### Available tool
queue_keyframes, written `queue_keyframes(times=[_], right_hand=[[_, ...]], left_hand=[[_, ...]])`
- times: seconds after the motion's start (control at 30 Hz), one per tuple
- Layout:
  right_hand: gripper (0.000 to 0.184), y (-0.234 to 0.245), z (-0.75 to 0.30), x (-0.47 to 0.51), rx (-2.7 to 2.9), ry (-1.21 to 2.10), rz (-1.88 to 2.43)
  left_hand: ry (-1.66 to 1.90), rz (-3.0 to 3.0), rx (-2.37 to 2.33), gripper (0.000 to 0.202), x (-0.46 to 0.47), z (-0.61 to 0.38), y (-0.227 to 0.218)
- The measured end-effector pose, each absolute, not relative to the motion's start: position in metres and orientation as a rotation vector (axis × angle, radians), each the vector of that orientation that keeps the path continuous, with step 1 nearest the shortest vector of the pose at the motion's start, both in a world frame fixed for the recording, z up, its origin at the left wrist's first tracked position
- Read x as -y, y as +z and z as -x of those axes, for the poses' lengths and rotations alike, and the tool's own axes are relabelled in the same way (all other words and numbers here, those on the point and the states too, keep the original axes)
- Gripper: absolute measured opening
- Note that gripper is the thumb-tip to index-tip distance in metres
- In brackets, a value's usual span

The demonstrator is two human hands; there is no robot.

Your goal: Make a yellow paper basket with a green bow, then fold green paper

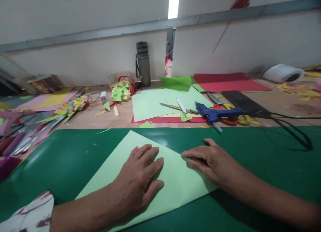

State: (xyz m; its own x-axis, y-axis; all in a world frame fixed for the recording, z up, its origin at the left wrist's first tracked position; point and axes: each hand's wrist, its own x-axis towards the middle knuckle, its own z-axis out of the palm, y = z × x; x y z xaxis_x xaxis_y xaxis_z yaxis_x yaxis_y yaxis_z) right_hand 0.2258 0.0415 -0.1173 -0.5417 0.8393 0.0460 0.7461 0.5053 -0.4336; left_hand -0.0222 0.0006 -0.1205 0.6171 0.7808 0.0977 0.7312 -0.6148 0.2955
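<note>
A pale green sheet of paper [173, 188] lies slanted on the green mat, one corner pointing away from me. My left hand [144, 177] rests flat on its middle, palm down, fingers spread. At the sheet's right edge is my right hand [209, 160], its index finger and thumb stretched out and touching the paper near that edge. The thumb and index finger are slightly apart, and another finger is raised. Both forearms cover parts of the sheet and mat.
Beyond the green mat [50, 158] lie a blue glue gun [217, 113], scissors [247, 120], a white marker [181, 105], a craft knife [170, 106] and a black phone [240, 101]. A dark bottle [144, 66] stands by the wall. Red paper [225, 82] lies at the back.
</note>
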Motion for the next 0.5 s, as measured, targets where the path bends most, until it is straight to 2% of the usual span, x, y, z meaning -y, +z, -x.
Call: queue_keyframes(times=[0.5], right_hand=[[0.016,-0.1155,-0.2229,-0.0421,2.526,0.502,1.377]], left_hand=[[0.188,-2.614,-1.245,0.044,0.0008,0.0215,-0.1158]])
